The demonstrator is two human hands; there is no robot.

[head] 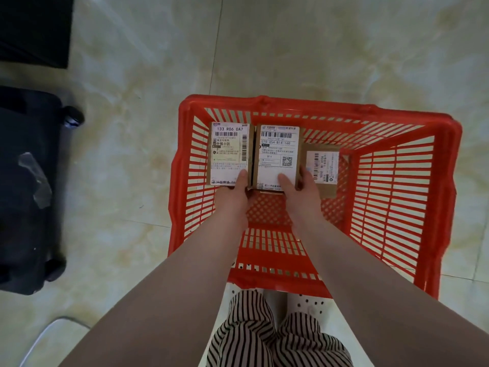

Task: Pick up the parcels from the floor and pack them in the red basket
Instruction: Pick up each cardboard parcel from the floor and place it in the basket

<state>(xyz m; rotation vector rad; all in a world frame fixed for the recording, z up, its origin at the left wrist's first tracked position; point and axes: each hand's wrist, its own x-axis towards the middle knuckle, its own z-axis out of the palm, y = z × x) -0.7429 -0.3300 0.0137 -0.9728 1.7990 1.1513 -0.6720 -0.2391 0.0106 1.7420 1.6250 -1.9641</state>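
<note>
Basket: red basket sat on the tiled floor, centre-right of frame.
Left hand: left hand gripped left parcel at its near edge, thumb on the label.
Right hand: right hand gripped middle parcel the same way.
Hold: both parcels side by side, touching, labels up, probably to seat them flush against the far-left wall.
Third parcel: third parcel lay flat on the basket bottom, just right of the hands.
Floor: no loose parcels in view.
Upper and middle left: dark suitcase, clear of the basket.

Pale marbled tile floor carries the red basket, which surrounds the fingers; a black wheeled suitcase lies well left of them.
</note>
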